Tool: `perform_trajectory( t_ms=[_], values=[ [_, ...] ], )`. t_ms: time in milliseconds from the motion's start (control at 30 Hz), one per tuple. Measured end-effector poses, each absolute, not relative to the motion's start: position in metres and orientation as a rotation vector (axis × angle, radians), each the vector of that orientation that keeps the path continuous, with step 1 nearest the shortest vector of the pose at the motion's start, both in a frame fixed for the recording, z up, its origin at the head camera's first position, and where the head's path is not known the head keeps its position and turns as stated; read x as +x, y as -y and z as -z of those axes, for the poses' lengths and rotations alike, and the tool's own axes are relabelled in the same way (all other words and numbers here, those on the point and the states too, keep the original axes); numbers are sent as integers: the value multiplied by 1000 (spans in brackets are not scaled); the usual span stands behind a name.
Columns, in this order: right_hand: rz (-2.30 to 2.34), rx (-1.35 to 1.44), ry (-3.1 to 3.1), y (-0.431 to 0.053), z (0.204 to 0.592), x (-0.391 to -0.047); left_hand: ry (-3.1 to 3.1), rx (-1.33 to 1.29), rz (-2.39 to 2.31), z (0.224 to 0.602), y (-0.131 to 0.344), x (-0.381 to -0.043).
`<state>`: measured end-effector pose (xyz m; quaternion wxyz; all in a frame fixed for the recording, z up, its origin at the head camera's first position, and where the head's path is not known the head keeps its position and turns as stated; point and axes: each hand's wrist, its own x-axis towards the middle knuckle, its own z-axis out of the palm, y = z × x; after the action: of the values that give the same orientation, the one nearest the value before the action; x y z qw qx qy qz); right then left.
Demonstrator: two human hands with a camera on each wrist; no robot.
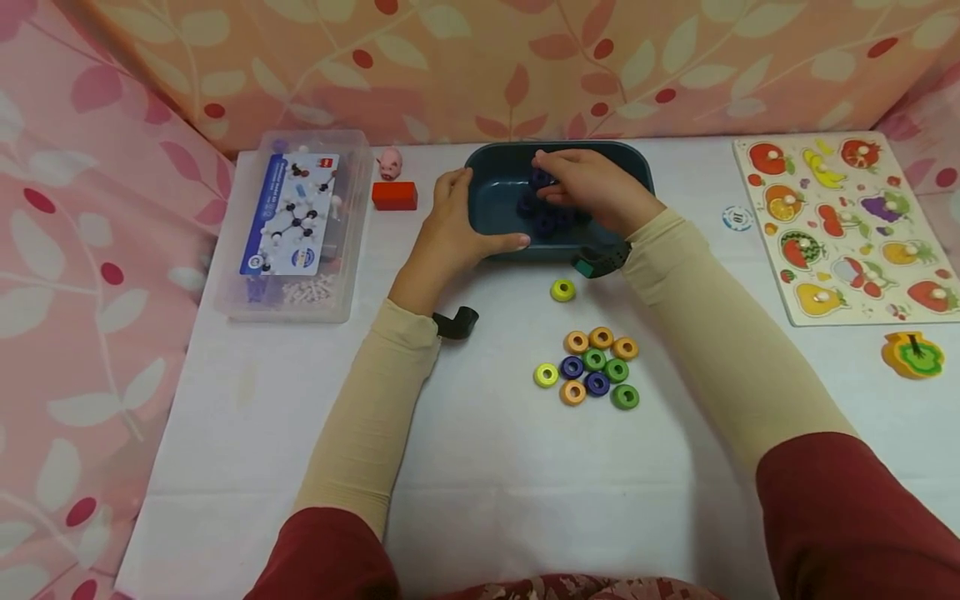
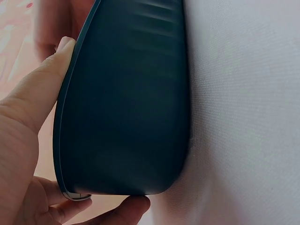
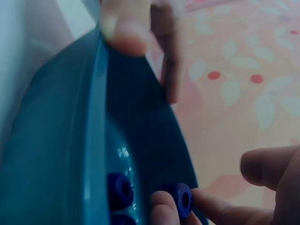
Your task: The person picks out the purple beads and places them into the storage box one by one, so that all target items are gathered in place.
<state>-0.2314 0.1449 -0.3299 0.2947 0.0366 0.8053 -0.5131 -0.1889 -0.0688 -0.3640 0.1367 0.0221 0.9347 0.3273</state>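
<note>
A dark teal plastic tub point(image 1: 491, 200) stands at the back middle of the table. My left hand point(image 1: 453, 233) grips its left end, thumb on the near rim and fingers round the outside, as the left wrist view also shows. Over the tub, my right hand point(image 1: 600, 190) pinches a dark blue ring bead point(image 3: 183, 199) between thumb and finger. Several more dark blue beads point(image 1: 546, 223) lie on the tub's floor, partly hidden by the right hand. In front of the tub are a yellow bead point(image 1: 562, 290) and a loose cluster of orange, green, blue and yellow beads point(image 1: 594, 360).
To the left lies a clear plastic case point(image 1: 341, 292) with a molecule-model label. Beside it are a pink pig figure point(image 1: 390, 163) and a red block point(image 1: 394, 197). On the right are a fruit puzzle board point(image 1: 810, 275), a round chip point(image 1: 737, 218) and a yellow-green toy piece point(image 1: 913, 356).
</note>
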Motion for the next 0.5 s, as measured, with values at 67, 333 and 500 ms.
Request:
perform_trajectory(
  t_ms=[67,333,500],
  values=[
    [1362,113,-2131,-144,333,-236,-2707,70,-949,364,68,-188],
    [1341,69,-2216,-159,334,-223,-2708,64,-945,363,67,-186],
    [1329,-1,-2277,-173,319,-188,-2704,49,-962,362,68,-186]
  ],
)
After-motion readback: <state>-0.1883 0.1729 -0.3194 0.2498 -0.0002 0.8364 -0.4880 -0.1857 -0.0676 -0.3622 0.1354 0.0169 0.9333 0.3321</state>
